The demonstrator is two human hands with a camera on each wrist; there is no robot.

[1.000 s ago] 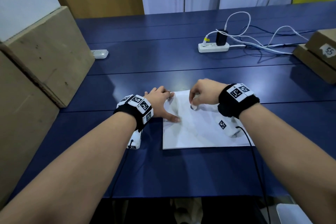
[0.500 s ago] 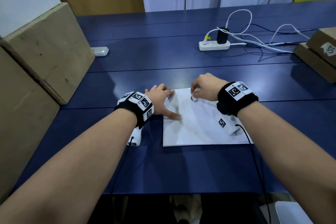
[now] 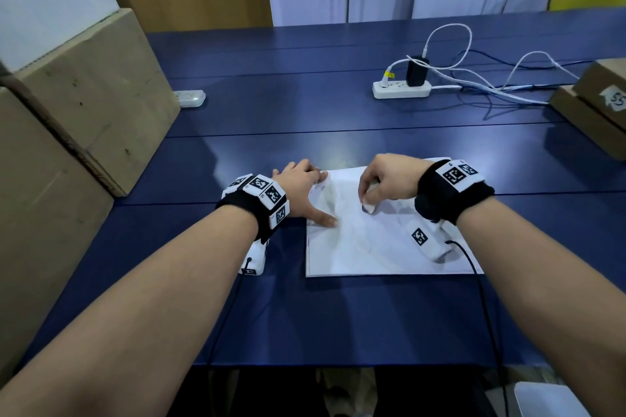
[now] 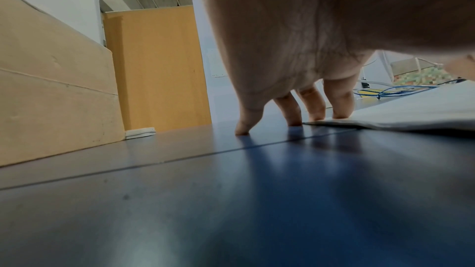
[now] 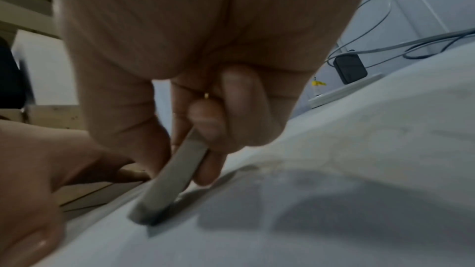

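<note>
A white sheet of paper (image 3: pixel 372 250) lies on the blue table (image 3: pixel 338 139) in front of me. My right hand (image 3: pixel 389 179) pinches a small white eraser (image 3: pixel 369 207) whose lower end touches the sheet near its upper middle. In the right wrist view the eraser (image 5: pixel 169 182) leans between thumb and fingers, its tip on the paper (image 5: pixel 347 159). My left hand (image 3: pixel 301 193) rests at the sheet's upper left corner, with the thumb pressing on the left edge. In the left wrist view its fingertips (image 4: pixel 339 109) stand on the table and on the paper's edge (image 4: pixel 411 115).
Large cardboard boxes (image 3: pixel 95 105) line the left side of the table. A white power strip (image 3: pixel 401 89) with a black charger and loose cables lies at the back right. More cardboard boxes (image 3: pixel 596 105) sit at the right edge. A small white strip (image 3: pixel 191 98) lies beside the left boxes.
The right hand has drawn the eraser back toward me on the sheet after pushing it away. The left hand stays pressed on the paper's left edge.
</note>
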